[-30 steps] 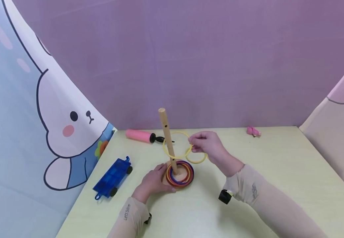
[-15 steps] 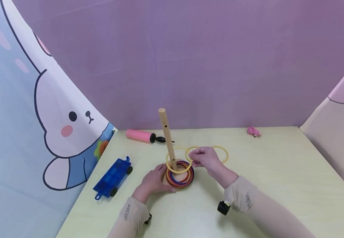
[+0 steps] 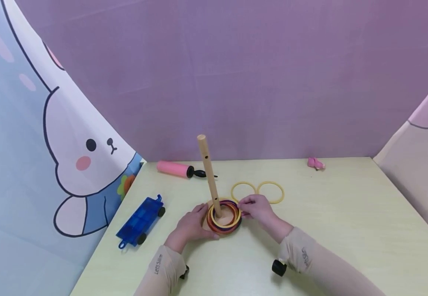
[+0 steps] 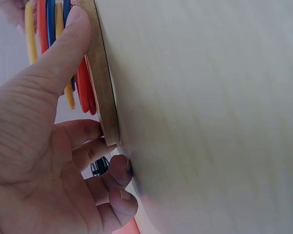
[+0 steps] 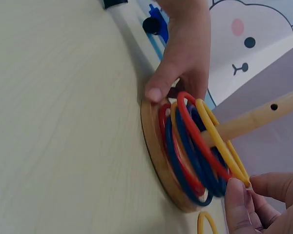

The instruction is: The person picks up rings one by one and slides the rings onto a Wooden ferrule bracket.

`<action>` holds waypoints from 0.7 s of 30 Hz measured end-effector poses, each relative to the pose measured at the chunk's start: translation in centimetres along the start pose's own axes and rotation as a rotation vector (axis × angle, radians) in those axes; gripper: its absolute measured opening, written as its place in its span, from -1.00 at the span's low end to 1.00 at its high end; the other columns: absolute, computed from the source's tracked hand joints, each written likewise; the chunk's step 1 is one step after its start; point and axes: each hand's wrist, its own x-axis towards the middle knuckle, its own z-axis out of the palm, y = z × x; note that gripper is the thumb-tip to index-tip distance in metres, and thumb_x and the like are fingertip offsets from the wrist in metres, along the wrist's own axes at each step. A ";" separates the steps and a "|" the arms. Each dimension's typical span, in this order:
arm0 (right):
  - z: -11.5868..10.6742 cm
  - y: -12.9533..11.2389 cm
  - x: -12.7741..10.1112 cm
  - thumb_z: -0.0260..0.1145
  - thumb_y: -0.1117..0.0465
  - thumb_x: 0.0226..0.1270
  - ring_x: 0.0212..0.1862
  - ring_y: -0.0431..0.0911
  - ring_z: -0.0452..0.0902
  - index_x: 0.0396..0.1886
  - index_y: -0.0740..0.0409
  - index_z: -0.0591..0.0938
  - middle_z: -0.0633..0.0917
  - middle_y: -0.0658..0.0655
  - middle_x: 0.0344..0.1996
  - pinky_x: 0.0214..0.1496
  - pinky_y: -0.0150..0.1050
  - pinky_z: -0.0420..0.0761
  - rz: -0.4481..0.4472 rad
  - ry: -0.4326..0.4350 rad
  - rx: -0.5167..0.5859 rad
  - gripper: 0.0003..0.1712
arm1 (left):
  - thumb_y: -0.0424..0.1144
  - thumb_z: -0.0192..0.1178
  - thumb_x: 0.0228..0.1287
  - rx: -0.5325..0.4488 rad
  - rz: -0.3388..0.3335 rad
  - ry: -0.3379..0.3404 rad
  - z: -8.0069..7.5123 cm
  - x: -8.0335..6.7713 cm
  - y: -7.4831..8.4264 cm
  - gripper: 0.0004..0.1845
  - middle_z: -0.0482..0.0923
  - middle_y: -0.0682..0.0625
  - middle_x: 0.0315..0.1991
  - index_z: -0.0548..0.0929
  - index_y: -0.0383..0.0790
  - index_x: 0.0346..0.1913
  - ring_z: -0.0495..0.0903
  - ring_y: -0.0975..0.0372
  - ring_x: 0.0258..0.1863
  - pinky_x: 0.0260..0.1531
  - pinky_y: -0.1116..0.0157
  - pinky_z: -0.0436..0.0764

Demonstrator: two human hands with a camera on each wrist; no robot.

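A wooden peg point(image 3: 208, 172) rises from a round wooden base point(image 5: 158, 151) on the table. Red, blue and yellow rings point(image 5: 183, 141) lie loosely stacked round the peg's foot. My left hand point(image 3: 191, 225) grips the near left side of the base, thumb and fingers at its edge. With thumb and fingertips my right hand point(image 3: 259, 209) pinches a yellow ring point(image 5: 219, 139), which encircles the peg on top of the stack. Two more yellow rings point(image 3: 271, 181) lie flat on the table just beyond the right hand.
To the left stands a blue toy wagon point(image 3: 139, 222) with black wheels. A pink hand pump point(image 3: 174, 169) with a black nozzle lies at the back left. Near the back right edge is a small pink object point(image 3: 315, 163). A purple cloth point(image 3: 273, 82) hangs behind the table.
My right hand has lowered the yellow ring down along the peg to the stack, coming nearer to me. The left hand stays at the base.
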 end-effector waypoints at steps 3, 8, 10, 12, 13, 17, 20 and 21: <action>-0.7 0.3 0.0 0.30 0.45 0.27 -0.48 -0.03 0.64 -0.20 0.54 0.62 0.70 0.31 -0.36 -0.30 -0.13 0.72 -0.025 0.011 -0.021 -0.82 | 0.36 0.48 -0.25 -0.004 0.000 -0.002 -0.1 -0.1 0.1 0.26 0.19 -0.18 0.45 0.18 -0.20 0.51 0.36 -0.19 0.27 0.18 -0.10 0.42; -2.4 0.9 0.1 0.31 0.42 0.27 -0.47 -0.02 0.65 -0.21 0.52 0.63 0.70 0.37 -0.31 -0.32 -0.14 0.72 -0.037 0.052 -0.077 -0.82 | 0.34 0.48 -0.23 -0.015 -0.010 -0.011 -0.1 -0.1 0.2 0.25 0.18 -0.18 0.46 0.17 -0.18 0.51 0.34 -0.19 0.29 0.20 -0.11 0.40; -3.3 1.2 0.3 0.32 0.41 0.27 -0.48 -0.04 0.65 -0.20 0.51 0.63 0.69 0.39 -0.30 -0.34 -0.16 0.72 -0.037 0.076 -0.104 -0.81 | 0.35 0.48 -0.23 -0.012 -0.009 -0.010 -0.1 -0.1 0.2 0.25 0.18 -0.18 0.46 0.17 -0.18 0.51 0.35 -0.18 0.28 0.20 -0.10 0.40; -4.2 1.4 0.6 0.32 0.40 0.27 -0.49 -0.06 0.64 -0.19 0.51 0.63 0.69 0.40 -0.29 -0.36 -0.17 0.72 -0.038 0.100 -0.130 -0.80 | 0.34 0.48 -0.23 -0.012 -0.007 -0.007 -0.1 -0.1 0.2 0.26 0.18 -0.18 0.45 0.17 -0.19 0.51 0.35 -0.18 0.28 0.20 -0.10 0.40; -4.6 1.5 0.7 0.32 0.39 0.28 -0.49 -0.06 0.64 -0.18 0.51 0.63 0.69 0.41 -0.28 -0.36 -0.17 0.72 -0.038 0.111 -0.141 -0.79 | 0.34 0.48 -0.23 -0.012 -0.006 -0.005 -0.1 -0.1 0.2 0.26 0.19 -0.18 0.45 0.17 -0.19 0.51 0.35 -0.18 0.28 0.20 -0.10 0.40; -6.3 1.8 1.0 0.32 0.36 0.29 -0.50 -0.08 0.64 -0.17 0.48 0.63 0.69 0.41 -0.27 -0.37 -0.20 0.71 -0.037 0.150 -0.195 -0.78 | 0.33 0.49 -0.24 -0.017 -0.013 -0.006 -0.1 -0.1 0.2 0.26 0.18 -0.18 0.45 0.17 -0.19 0.51 0.35 -0.18 0.28 0.20 -0.10 0.40; -7.5 2.0 1.0 0.32 0.35 0.30 -0.49 -0.06 0.64 -0.16 0.47 0.63 0.70 0.36 -0.31 -0.38 -0.23 0.70 -0.040 0.177 -0.226 -0.78 | 0.33 0.49 -0.24 -0.018 -0.019 -0.011 -0.1 -0.2 0.3 0.25 0.17 -0.18 0.46 0.17 -0.17 0.51 0.34 -0.18 0.29 0.20 -0.10 0.40; -7.8 2.1 1.0 0.32 0.35 0.30 -0.49 -0.06 0.65 -0.16 0.46 0.64 0.71 0.33 -0.34 -0.38 -0.24 0.70 -0.040 0.191 -0.231 -0.78 | 0.33 0.49 -0.24 -0.019 -0.020 -0.013 -0.1 -0.2 0.3 0.25 0.17 -0.17 0.46 0.17 -0.17 0.51 0.34 -0.18 0.29 0.21 -0.10 0.40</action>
